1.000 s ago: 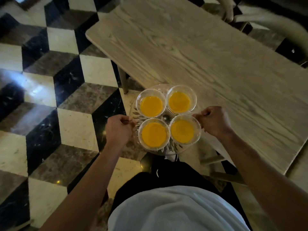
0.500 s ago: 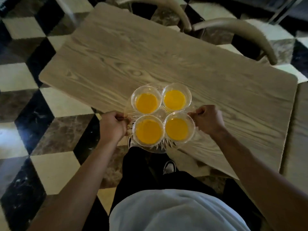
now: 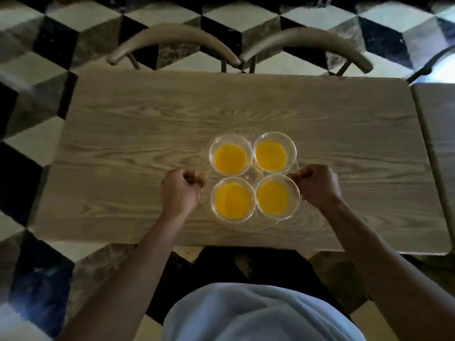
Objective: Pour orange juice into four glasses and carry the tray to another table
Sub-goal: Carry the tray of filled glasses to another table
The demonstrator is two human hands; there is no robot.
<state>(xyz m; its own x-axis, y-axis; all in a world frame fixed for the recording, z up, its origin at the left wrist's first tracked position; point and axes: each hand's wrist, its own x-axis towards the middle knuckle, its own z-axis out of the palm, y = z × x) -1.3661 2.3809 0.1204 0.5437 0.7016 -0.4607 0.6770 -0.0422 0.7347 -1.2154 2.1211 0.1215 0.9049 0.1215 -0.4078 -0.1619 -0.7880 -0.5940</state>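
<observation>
- Nearest the camera, a pale shirt (image 3: 258, 316) and dark trousers fill the bottom of the view, with both bare forearms reaching forward over the near edge of the tabletop (image 3: 123, 134).
- Half a second ago the tabletop lay at a slant and the tray hung partly over its near edge above the floor; now the tabletop sits square to the view and the whole tray (image 3: 203, 166) is over the wood.
- The left hand (image 3: 181, 190) is curled closed around the tray's left rim, and the right hand (image 3: 316, 187) is curled closed around its right rim, as in the earlier frames.
- The clear, patterned tray carries four glasses (image 3: 231, 153) of orange juice (image 3: 270, 156), two by two, rims touching or nearly so.
- Whether the tray rests on the tabletop or is held just above it cannot be told.
- The surface is pale wood with strong grain; a second tabletop (image 3: 438, 134) stands just beside it on the right.
- Beyond the far edge, two curved chair backs (image 3: 172, 40) stand side by side.
- The floor (image 3: 29, 99) is a cube pattern of black, white and grey-brown tiles, blurred at the edges.
</observation>
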